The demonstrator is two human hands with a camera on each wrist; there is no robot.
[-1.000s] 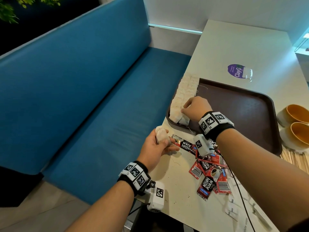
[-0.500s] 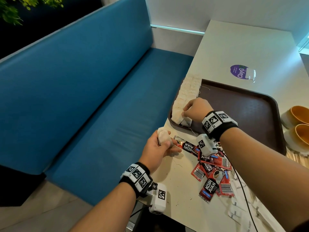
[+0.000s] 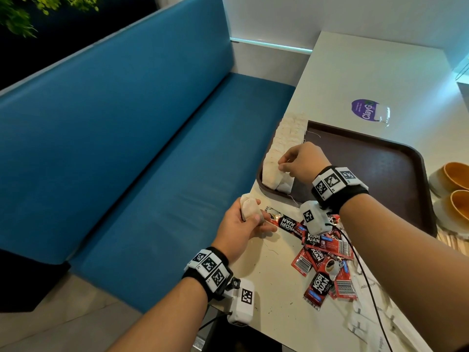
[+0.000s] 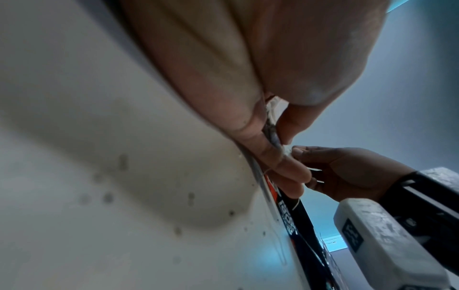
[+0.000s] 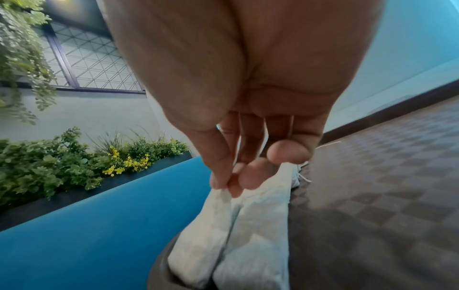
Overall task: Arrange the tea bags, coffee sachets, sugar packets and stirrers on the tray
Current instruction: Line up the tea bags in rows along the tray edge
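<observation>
So the right hand (image 3: 299, 161) has lifted a bit, still pinching the last tea bag (image 3: 284, 182) in the row along the tray (image 3: 380, 161) edge. Left hand (image 3: 241, 224) grips spare bags (image 3: 250, 208) over the surface; sachets (image 3: 322, 260) wait.

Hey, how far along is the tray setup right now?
Done: a row of tea bags lines the tray's left edge. In hand: the right hand pinches the nearest bag in that row, and the left hand holds more tea bags. Left: the coffee sachets, white packets and wooden stirrers lie on the table.
</observation>
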